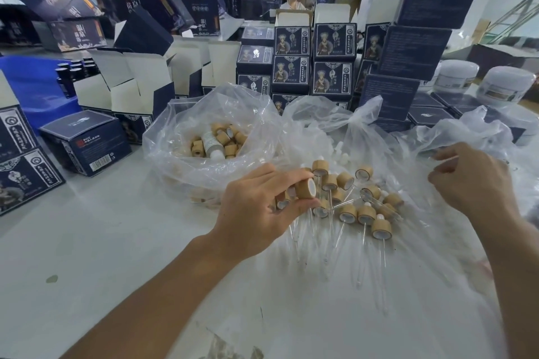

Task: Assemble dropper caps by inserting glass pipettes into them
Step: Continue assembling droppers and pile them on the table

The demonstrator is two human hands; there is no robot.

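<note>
Left hand (pixel 256 201) pinches 1 cap (pixel 306 188), open end toward 3 o'clock. Right hand (pixel 469 181), fingers curled in the bag (pixel 437 137), grasp unclear, should bring 1 pipette in straight.

left hand (pixel 256 201) pinches dropper cap (pixel 306 188) | right hand (pixel 472 181) over plastic sheet (pixel 437 242)

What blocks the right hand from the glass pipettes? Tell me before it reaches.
Clear plastic bag film bunches up around the right hand; its fingers touch the film there. I cannot tell if loose pipettes lie under it. The left hand pinches a wooden cap ready.
</note>
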